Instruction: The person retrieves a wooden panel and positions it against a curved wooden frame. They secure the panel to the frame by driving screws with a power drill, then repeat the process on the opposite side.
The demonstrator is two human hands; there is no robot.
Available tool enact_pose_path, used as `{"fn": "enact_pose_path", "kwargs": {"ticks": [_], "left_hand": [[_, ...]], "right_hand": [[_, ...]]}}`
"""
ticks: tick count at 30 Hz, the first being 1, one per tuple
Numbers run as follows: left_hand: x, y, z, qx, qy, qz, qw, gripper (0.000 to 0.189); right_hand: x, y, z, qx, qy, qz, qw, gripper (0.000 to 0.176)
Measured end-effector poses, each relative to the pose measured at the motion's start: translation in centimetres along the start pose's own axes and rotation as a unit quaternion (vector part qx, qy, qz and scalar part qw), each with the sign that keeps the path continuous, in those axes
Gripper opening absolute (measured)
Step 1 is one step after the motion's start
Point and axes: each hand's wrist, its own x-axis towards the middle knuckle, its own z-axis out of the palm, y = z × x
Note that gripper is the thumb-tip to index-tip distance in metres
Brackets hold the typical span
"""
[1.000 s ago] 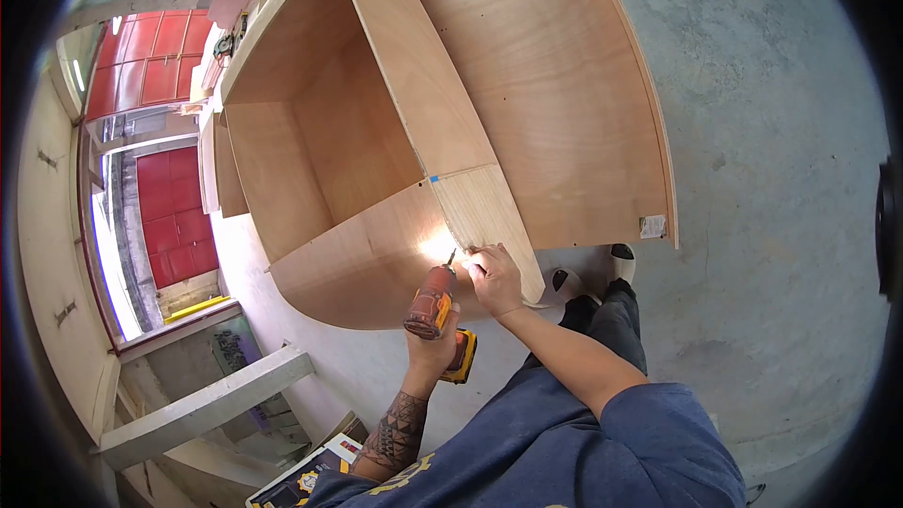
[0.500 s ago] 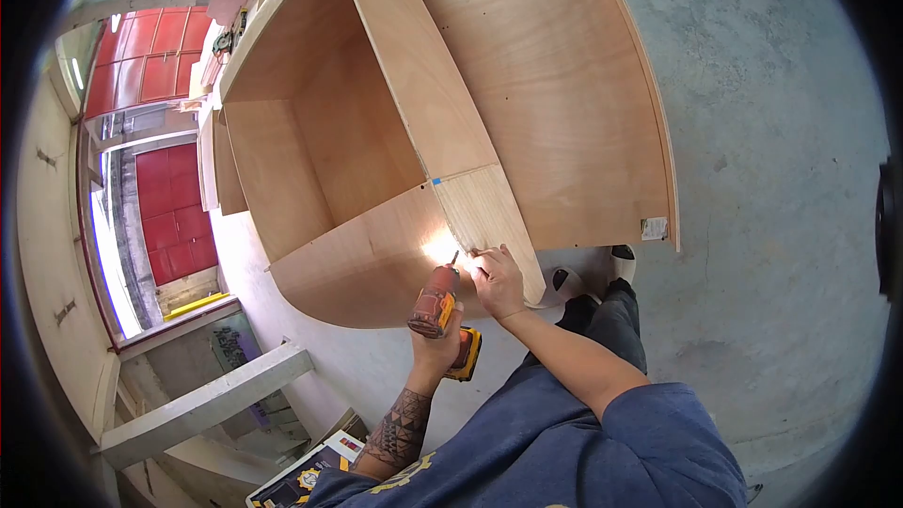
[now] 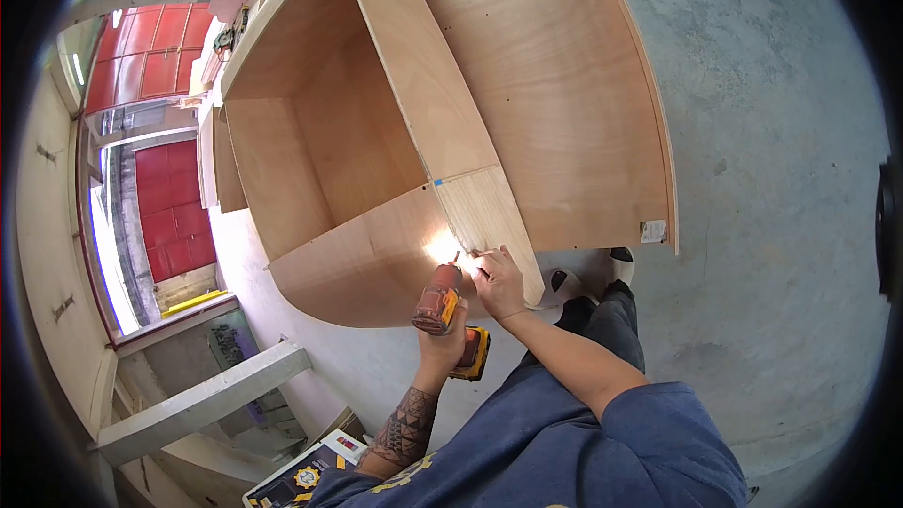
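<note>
My left hand (image 3: 442, 346) is wrapped round the handle of a red and yellow cordless drill (image 3: 435, 309). The drill's bit points at the curved plywood panel (image 3: 367, 273), near its edge, and its lamp throws a bright spot there. My right hand (image 3: 499, 284) rests by the lit edge of a pale wood strip (image 3: 484, 212), just right of the bit. Its fingers are pinched together; what they hold, if anything, is too small to make out. A bit of blue tape (image 3: 438, 182) sits at the strip's upper corner.
An open plywood cabinet box (image 3: 329, 132) stands ahead, with a wide curved panel (image 3: 555, 103) on its right. A label (image 3: 653, 230) is on that panel's lower corner. At left are a concrete beam (image 3: 207, 400) and a printed box (image 3: 306, 475). Concrete floor (image 3: 771, 226) lies to the right.
The drill and my left hand have shifted very slightly to the right, toward my right hand. My right hand stays at the strip's edge.
</note>
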Motion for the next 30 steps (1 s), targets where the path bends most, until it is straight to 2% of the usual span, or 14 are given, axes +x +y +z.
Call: {"fn": "enact_pose_path", "kwargs": {"ticks": [3,5,6,8,12,17,20,21,23,24,26,27,29,30], "left_hand": [[0.4,0.5,-0.3,0.006,-0.012,0.008,1.0,0.017],[0.6,1.0,-0.1,0.065,0.032,0.098,0.993,0.017],[0.4,1.7,-0.3,0.066,0.034,0.097,0.993,0.017],[0.0,3.5,-0.6,-0.062,-0.05,-0.09,0.993,0.018],[-0.1,4.6,0.0,-0.067,-0.053,-0.072,0.994,0.021],[-0.3,6.0,0.2,-0.093,-0.041,-0.126,0.987,0.027],[-0.6,6.2,0.5,-0.125,-0.025,-0.158,0.979,0.022],[-1.0,6.0,0.6,-0.131,-0.02,-0.157,0.979,0.022],[-1.7,5.3,0.9,-0.163,0.022,-0.075,0.983,0.024],[-2.3,4.9,0.9,-0.169,0.027,-0.074,0.982,0.024],[-4.0,4.1,0.1,-0.123,0.032,-0.045,0.991,0.019],[-5.0,1.2,0.4,-0.107,0.056,-0.011,0.993,0.019],[-7.4,-1.3,0.1,-0.09,0.074,-0.004,0.993,0.02],[-8.8,-2.6,-0.1,-0.067,0.085,-0.001,0.994,0.021]], "right_hand": [[0.1,0.0,0.0,-0.002,-0.009,0.005,1.0,0.008],[0.0,-0.1,-0.1,0.0,-0.013,-0.003,1.0,0.007],[0.0,-0.2,-0.1,0.001,-0.014,-0.003,1.0,0.007],[0.2,-0.2,-0.2,0.008,-0.008,-0.008,1.0,0.007],[0.3,0.1,-0.2,-0.006,-0.012,-0.013,1.0,0.007],[0.3,0.2,-0.3,-0.009,-0.015,-0.015,1.0,0.009],[0.4,0.2,-0.4,-0.026,-0.022,-0.014,0.999,0.012],[0.4,0.2,-0.5,-0.028,-0.026,-0.021,0.999,0.012],[0.5,0.2,-0.6,-0.033,-0.024,-0.016,0.999,0.014],[0.6,0.1,-0.6,-0.036,-0.027,-0.024,0.999,0.014],[0.7,-0.5,-0.4,-0.023,-0.015,0.021,0.999,0.022],[0.9,-1.0,-0.5,-0.025,-0.019,0.011,0.999,0.022],[1.0,-1.8,-0.6,0.014,-0.026,0.029,0.999,0.038],[0.9,-2.0,-0.5,0.011,-0.029,0.019,0.999,0.038]]}}
